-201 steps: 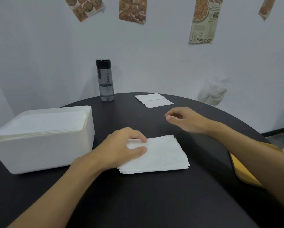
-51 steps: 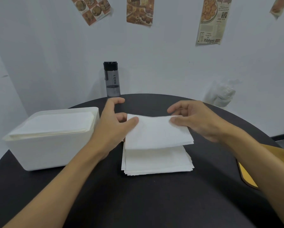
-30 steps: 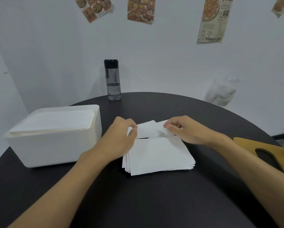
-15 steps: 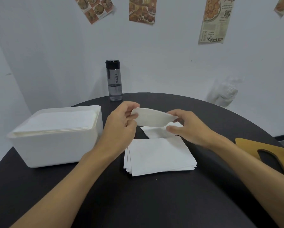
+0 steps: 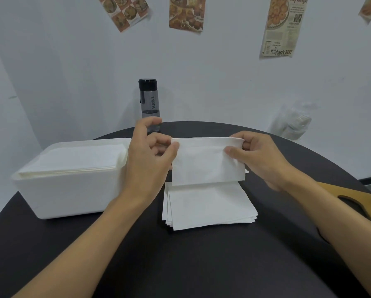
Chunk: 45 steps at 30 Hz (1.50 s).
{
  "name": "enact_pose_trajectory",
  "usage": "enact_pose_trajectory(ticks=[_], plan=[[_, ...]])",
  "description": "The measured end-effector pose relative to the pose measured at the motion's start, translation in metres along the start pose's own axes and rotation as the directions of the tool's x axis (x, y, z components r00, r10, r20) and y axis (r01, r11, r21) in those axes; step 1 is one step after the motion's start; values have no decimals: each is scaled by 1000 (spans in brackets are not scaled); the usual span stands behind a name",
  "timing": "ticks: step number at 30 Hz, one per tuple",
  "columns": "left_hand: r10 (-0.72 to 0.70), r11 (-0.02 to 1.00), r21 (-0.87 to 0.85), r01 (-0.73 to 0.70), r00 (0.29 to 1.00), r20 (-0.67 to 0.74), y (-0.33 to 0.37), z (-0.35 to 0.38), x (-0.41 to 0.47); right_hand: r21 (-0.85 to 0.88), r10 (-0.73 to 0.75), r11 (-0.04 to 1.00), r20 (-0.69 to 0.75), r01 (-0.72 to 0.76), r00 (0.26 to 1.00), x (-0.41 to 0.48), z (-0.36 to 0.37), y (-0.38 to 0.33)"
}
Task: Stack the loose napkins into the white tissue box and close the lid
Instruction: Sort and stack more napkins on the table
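Napkins lay in a squared stack [image 5: 209, 206] on the black round surface [image 5: 180, 265], nearest the viewer and just right of centre, edges slightly fanned at the near left corner. 2 bare forearms reached in from the near edge, 1 on each side of the stack.

Above the far part of the stack, 1 folded napkin [image 5: 208, 161] was held up off the surface, hanging roughly upright with its lower edge just over the pile. Left hand [image 5: 150, 160] pinched its upper left corner between thumb and fingers; index finger lifted free and pointed up. Right hand [image 5: 259, 158] pinched the upper right corner, thumb on the near face, fingers curled behind. A bit of another white sheet showed at the held napkin's lower right corner; could not tell how it lay.

White tissue box [image 5: 70, 190] sat to the left of the stack, near it but apart, lid off, filled to the rim with flat napkins [image 5: 77, 158]. Left wrist overlapped the box's right end in view; contact could not be told.

At the right edge, a tan wooden piece [image 5: 352, 196] with a dark cut-out, partly behind the right forearm.

Farther back, a dark bottle [image 5: 149, 104] with black cap stood upright at the far rim. Beyond it, a pale wall with 4 paper clippings [image 5: 282, 26] and a clear plastic bag [image 5: 296, 123] at right.
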State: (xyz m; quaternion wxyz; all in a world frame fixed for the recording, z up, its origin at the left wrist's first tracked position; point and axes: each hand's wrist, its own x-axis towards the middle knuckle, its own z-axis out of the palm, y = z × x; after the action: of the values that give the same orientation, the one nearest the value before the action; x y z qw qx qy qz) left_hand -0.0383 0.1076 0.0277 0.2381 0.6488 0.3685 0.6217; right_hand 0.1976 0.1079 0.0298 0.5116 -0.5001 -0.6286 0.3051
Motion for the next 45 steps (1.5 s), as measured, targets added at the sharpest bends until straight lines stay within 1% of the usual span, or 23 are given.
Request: enact_pose_trajectory(ticks=[3, 5, 8, 11, 13, 15, 17, 19, 21, 22, 24, 25, 26, 27, 28, 30, 31, 35, 38, 42, 43, 45], plan=[[-33, 999, -25, 33, 999, -4, 2, 0, 1, -7, 30, 1000, 47, -30, 998, -2, -4, -4], [-53, 999, -4, 53, 998, 20, 0, -1, 2, -86, 78, 994, 111, -69, 991, -3, -6, -4], [-67, 996, 57, 62, 993, 93, -5, -2, 2, -192, 133, 977, 221, -91, 966, -4, -7, -1], [-78, 989, 136, 54, 982, 173, -10, -4, 0, -249, 176, 963, 306, -99, 936, -6, -9, 1], [-68, 978, 205, 25, 976, 208, -12, -4, 0, -302, 194, 949, 342, -88, 920, -7, -9, 1], [-24, 946, 318, -60, 967, 252, -12, -3, -3, -348, 235, 933, 400, -90, 886, -9, -9, 1], [-12, 904, 404, -140, 936, 351, -10, -1, -6, -474, 248, 880, 428, -18, 869, -9, -10, 4], [-74, 882, 437, -177, 864, 498, -8, 1, -10, -615, 259, 787, 400, 49, 879, -6, -11, 8], [-168, 850, 483, -208, 763, 624, -7, 3, -12, -639, 257, 768, 378, 50, 889, -4, -13, 11], [-203, 841, 495, -219, 720, 663, -9, 3, -13, -633, 233, 773, 343, 41, 910, -1, -13, 14], [-238, 841, 494, -222, 668, 705, -13, 3, -13, -636, 162, 771, 167, -19, 972, 6, -14, 26], [-247, 846, 487, -217, 651, 718, -15, 2, -13, -637, 142, 768, 59, -73, 988, 10, -15, 30], [-253, 853, 478, -208, 636, 729, -18, 1, -13, -633, 147, 762, -31, -133, 989, 13, -15, 35], [-256, 861, 468, -199, 625, 737, -19, 1, -13, -635, 178, 748, -89, -194, 980, 15, -16, 39], [-259, 867, 460, -191, 617, 743, -20, 1, -13, -650, 218, 723, -107, -234, 970, 17, -16, 43], [-265, 872, 455, -180, 608, 749, -20, 0, -11, -706, 277, 660, -89, -257, 957, 18, -13, 48], [-269, 872, 455, -179, 603, 751, -20, 0, -11, -714, 288, 651, -81, -257, 954, 19, -11, 49], [-271, 869, 457, -189, 590, 761, -21, -1, -10, -612, 323, 732, -72, -297, 944, 23, -8, 50], [-273, 868, 459, -189, 591, 759, -20, 0, -11, -592, 344, 731, -112, -341, 932, 28, -6, 53], [-265, 873, 452, -184, 599, 756, -21, 1, -11, -604, 290, 740, -113, -298, 950, 27, 0, 51], [-262, 872, 451, -188, 600, 756, -21, 1, -11, -598, 282, 743, -128, -301, 951, 25, 1, 50], [-263, 870, 455, -191, 600, 756, -21, 1, -11, -580, 242, 750, -205, -317, 948, 22, 2, 48]])
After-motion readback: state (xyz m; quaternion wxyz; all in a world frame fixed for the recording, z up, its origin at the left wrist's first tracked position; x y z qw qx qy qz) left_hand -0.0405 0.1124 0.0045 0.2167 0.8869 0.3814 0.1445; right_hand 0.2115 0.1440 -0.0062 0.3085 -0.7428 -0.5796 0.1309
